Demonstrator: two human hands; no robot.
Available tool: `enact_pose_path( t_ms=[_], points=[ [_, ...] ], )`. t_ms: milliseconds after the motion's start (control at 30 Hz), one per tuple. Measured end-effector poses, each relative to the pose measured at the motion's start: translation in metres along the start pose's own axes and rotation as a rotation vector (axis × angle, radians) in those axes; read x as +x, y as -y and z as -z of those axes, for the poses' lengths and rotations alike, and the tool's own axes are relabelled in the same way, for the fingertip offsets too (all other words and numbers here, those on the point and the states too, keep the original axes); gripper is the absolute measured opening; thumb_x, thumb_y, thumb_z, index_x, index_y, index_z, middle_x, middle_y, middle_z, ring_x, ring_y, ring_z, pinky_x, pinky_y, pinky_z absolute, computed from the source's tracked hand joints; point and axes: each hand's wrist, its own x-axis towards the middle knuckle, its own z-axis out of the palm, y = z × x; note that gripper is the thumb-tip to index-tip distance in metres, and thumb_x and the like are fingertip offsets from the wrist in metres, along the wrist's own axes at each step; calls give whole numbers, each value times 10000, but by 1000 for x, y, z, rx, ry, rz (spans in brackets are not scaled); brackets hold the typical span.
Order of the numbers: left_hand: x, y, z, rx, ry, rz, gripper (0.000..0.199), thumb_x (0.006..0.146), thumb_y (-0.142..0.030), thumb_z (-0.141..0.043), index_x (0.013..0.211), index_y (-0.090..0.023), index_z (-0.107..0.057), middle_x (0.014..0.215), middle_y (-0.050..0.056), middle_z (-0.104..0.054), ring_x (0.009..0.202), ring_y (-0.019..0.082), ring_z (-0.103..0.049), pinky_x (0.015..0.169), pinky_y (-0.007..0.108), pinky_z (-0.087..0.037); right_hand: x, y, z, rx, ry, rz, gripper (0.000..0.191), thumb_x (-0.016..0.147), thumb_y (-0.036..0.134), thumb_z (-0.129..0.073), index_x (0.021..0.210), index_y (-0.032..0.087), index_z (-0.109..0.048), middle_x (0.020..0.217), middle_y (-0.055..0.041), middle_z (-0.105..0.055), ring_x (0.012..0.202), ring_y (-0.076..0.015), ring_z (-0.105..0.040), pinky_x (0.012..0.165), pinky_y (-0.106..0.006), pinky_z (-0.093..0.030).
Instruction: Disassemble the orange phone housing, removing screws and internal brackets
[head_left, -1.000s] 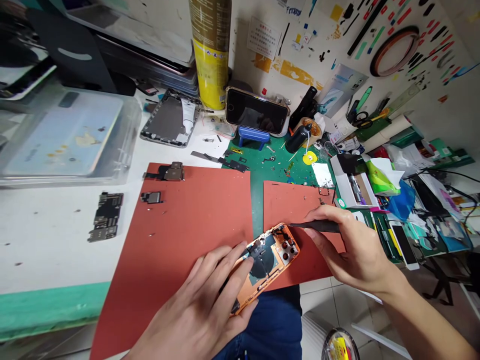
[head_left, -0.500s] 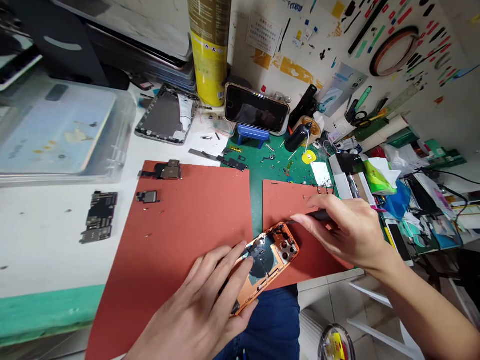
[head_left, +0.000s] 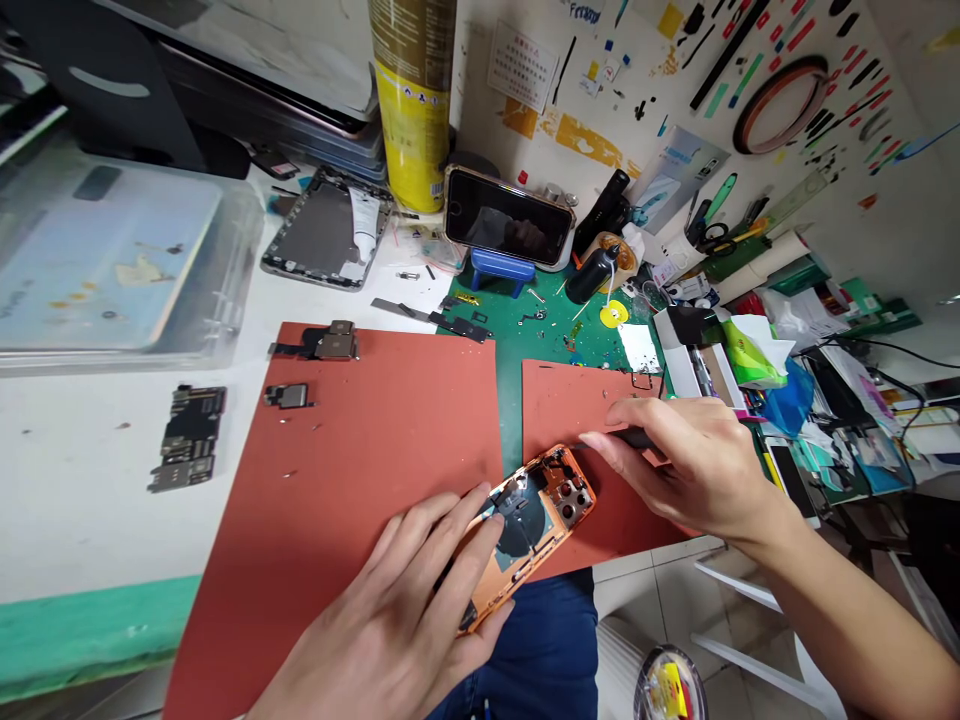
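Bench surface: white tabletop (head_left: 82, 500) at left, green mat (head_left: 510, 400) at centre and right, with a larger red mat (head_left: 337, 430) and a smaller red mat (head_left: 622, 520) lying over them, a green strip visible between the two. Pale wall (head_left: 480, 100) behind, dotted with coloured strips and scraps.

Main specimen: orange phone housing (head_left: 529, 535), inner side up, lying obliquely at the near edge of the mats, above the dark blue trousers (head_left: 555, 630). Camera openings at its upper right end; dark round patch mid-body.

Left hand (head_left: 405, 590): closed on the housing, fingers laid across its lower left part, thumb along the near edge. Right hand (head_left: 690, 460): dark slender tool (head_left: 634, 437) pinched between thumb and fingers, tip directed at the top edge of the housing. Contact between tip and edge: cannot tell.

Loose parts: camera module (head_left: 337, 340) and a smaller module (head_left: 289, 396) near the far left corner of the larger red mat; circuit board (head_left: 189, 435) on the white top, left of that mat.

Rear of bench: yellow spray can (head_left: 414, 130), upright; dark-screened phone (head_left: 510, 218) leaning on a blue stand (head_left: 501, 272); black bottle (head_left: 592, 275) to its right, tilted.
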Motion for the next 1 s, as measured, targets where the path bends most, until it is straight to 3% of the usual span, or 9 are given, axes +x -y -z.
enact_pose_path(
  t_ms=[133,267,367,433,600,700,800,933,1000],
  points=[
    [2,0,-1,-1,-20,-18,228,1024,-246,-638,1223,-153,-701,1354,148,-696,1285,415,-562,1032,553,-465,-1,0,0,22,24,-11,49,1048,199,-619,1077,210,-582,822,-18,-732,659,-154,-668,591,-297,-481],
    [2,-1,-2,-10,-21,2,312,1048,-256,-599,1293,-81,-678,1375,194,-681,1278,416,-558,1019,545,-470,-2,1,0,4,12,-11,69,1047,216,-653,1056,203,-586,744,14,-691,561,-134,-599,550,-296,-449],
    [0,-6,-5,-39,-51,38,230,1067,-235,-563,1223,-145,-707,1348,160,-697,1299,424,-559,1026,569,-463,-2,2,-1,27,18,-6,55,1038,165,-619,1080,182,-587,839,-31,-731,671,-156,-676,612,-301,-493],
    [-2,-8,-7,-45,-59,61,223,1082,-236,-539,1202,-179,-718,1347,131,-706,1322,420,-558,1046,576,-457,-2,1,-1,10,4,-9,52,1042,165,-630,1064,189,-588,773,-2,-704,619,-145,-650,569,-297,-457],
    [-5,-10,-10,-69,-41,126,355,1109,-293,-496,1355,-108,-674,1424,174,-679,1331,387,-571,1067,538,-469,0,1,-1,23,21,-5,45,1046,168,-617,1056,196,-583,836,-31,-738,680,-160,-684,607,-301,-490],
    [-3,-9,-10,-77,-42,145,353,1102,-291,-501,1362,-126,-674,1424,162,-684,1338,379,-574,1076,533,-469,0,1,0,10,4,-11,76,1051,205,-657,1029,209,-584,750,10,-704,589,-137,-629,552,-291,-446],
    [-3,-10,-10,-78,-50,166,338,1090,-287,-506,1344,-154,-684,1417,149,-690,1333,372,-582,1075,539,-482,1,2,0,42,16,-12,43,1044,180,-622,1043,202,-585,813,-20,-727,667,-153,-673,606,-291,-491],
    [-4,-9,-6,-78,7,153,305,1046,-273,-569,1308,-190,-701,1446,155,-672,1317,377,-590,1048,561,-529,2,2,0,15,-5,-10,75,1047,170,-635,1005,214,-592,718,30,-680,562,-124,-612,540,-281,-436],
    [-4,-9,-5,-79,50,154,311,1025,-236,-592,1314,-208,-700,1455,146,-668,1338,379,-576,1068,575,-525,2,2,0,22,-3,-20,56,1040,190,-646,1019,210,-599,756,13,-702,608,-136,-653,565,-282,-469]
  ],
)
